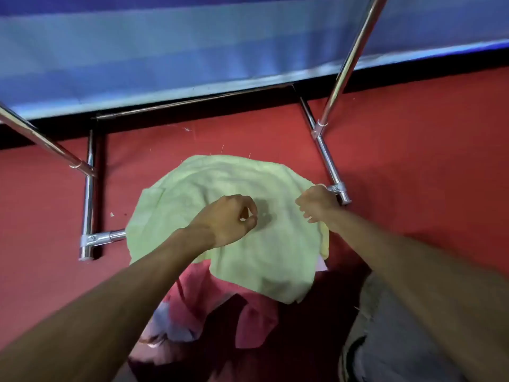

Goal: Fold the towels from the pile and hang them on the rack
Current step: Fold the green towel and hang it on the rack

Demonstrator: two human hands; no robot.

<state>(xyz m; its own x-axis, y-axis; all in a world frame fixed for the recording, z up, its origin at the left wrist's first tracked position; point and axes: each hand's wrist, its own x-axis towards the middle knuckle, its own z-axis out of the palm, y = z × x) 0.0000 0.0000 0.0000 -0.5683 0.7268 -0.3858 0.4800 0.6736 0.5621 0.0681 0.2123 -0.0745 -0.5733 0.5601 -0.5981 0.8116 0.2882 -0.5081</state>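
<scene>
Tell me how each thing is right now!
green towel, spread out, unfolded.
pink towels, crumpled beneath it.
rack, standing on the red floor.
left hand, fingers curled above the towel.
right hand, fingers curled at the towel's edge; grip unclear.

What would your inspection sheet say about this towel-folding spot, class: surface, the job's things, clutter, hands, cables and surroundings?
Surface: red floor, flat.
Job's things: green towel spread out unfolded, lying over part of the pink cloths; the chrome rack has base tubes on either side of it.
Clutter: small white scraps on the floor by the rack.
Hands: left hand and right hand are over the green towel with fingers curled; whether either grips it cannot be told.
Cables: nothing seen.
Surroundings: blue striped sheet behind the rack; the person's grey trouser leg at lower right.
</scene>
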